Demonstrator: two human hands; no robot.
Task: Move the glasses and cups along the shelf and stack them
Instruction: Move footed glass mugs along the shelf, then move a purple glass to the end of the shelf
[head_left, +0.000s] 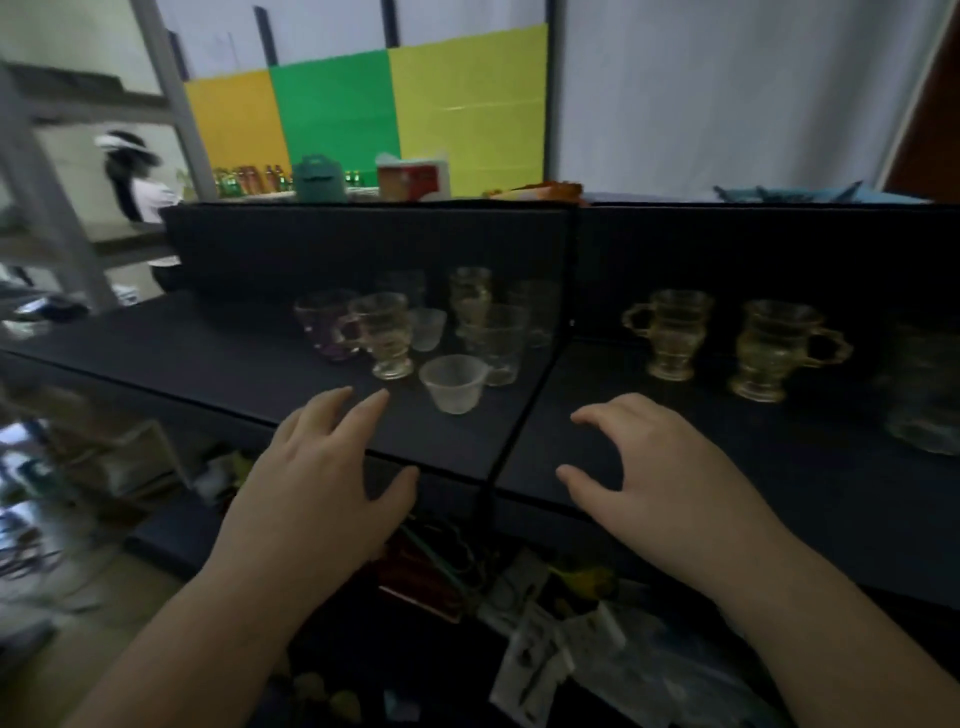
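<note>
Glasses and cups (395, 332) stand empty beyond left hand (322, 483); right hand (660, 483) alongside; both spread, holding nothing.

My left hand (317, 483) and right hand (670, 483) are bare: no gloves, no rings, no watch or band at either wrist. Both forearms are uncovered right down to the bottom edge of the view, so no sleeve shows on me. My fingers are slim, with short, plain nails; the blur hides any finer detail.
</note>
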